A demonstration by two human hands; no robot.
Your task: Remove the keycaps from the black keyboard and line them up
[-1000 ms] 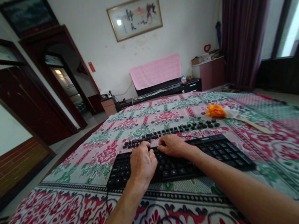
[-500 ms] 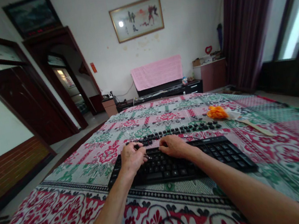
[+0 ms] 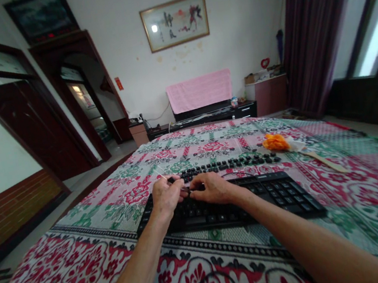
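A black keyboard (image 3: 223, 215) lies on the patterned tablecloth in front of me, with keys in place across its near rows and number pad. My left hand (image 3: 167, 196) is closed over its upper left part, around a thin tool with a dark handle (image 3: 171, 179); a fine pale line rises beyond that hand. Close on the right, my right hand (image 3: 211, 188) has its fingers pinched together at the tool's tip, above the keys. Whatever small dark thing lies between those fingertips is mostly hidden. Loose black keycaps (image 3: 236, 163) stand in rows just behind the keyboard.
To the right lie an orange flower-like bundle (image 3: 275, 142) and a pale flat stick (image 3: 326, 162). A black cable (image 3: 212, 277) loops over the tablecloth (image 3: 87, 269) near me. Beyond the table stands a low black cabinet (image 3: 249, 109) under a pink cloth (image 3: 200, 92).
My right hand has shifted left and slightly nearer, so its fingertips now meet those of my left hand. The tool in my left hand has turned somewhat, and its metal tip no longer shows.
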